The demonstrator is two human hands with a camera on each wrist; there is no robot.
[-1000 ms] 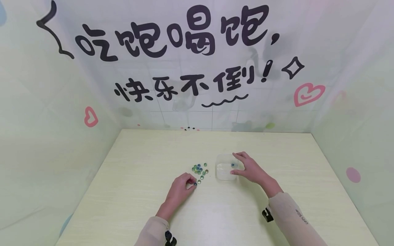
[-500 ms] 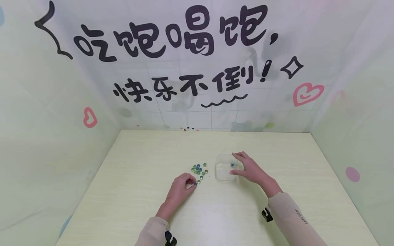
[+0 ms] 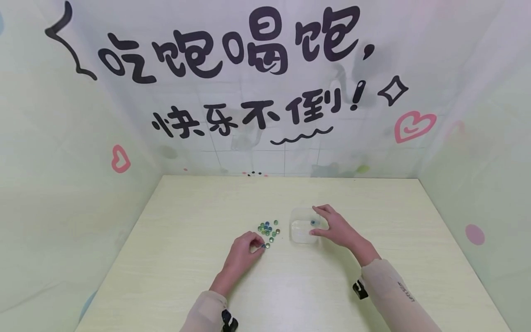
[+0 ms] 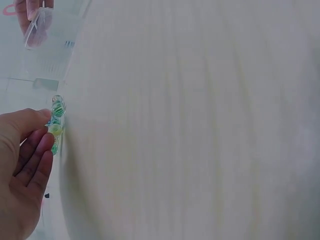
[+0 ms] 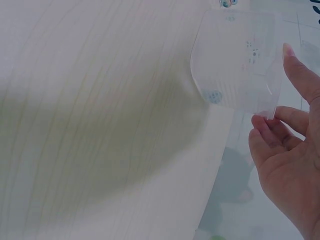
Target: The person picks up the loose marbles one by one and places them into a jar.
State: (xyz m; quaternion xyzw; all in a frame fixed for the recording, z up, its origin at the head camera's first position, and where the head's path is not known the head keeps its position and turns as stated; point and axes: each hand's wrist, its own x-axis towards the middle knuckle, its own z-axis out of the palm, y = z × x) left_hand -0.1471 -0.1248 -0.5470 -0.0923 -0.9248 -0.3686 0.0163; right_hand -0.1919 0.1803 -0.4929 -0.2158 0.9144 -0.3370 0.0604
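Observation:
My left hand [image 3: 240, 254] pinches a blue marble [image 3: 263, 246] between thumb and forefinger, low over the table. Just beyond it lies a loose cluster of several green, blue and yellowish glass marbles [image 3: 266, 228]. In the left wrist view, other marbles [image 4: 56, 129] stand right behind the fingertips and partly hide what is pinched. My right hand [image 3: 341, 228] holds the right side of a clear plastic container [image 3: 299, 236], thumb at the near side and fingers at the far one. Inside that container, near its right wall, is one blue marble [image 5: 214, 96].
Both hands work over a pale wood-grain table [image 3: 199, 207]. Behind it hangs a white curtain [image 3: 186, 157] with black lettering, and similar sheets close off the left and right sides. A black clasp hangs at each sleeve.
The left hand has risen very slightly with the blue marble between its fingers. The right hand and the container have stayed in place.

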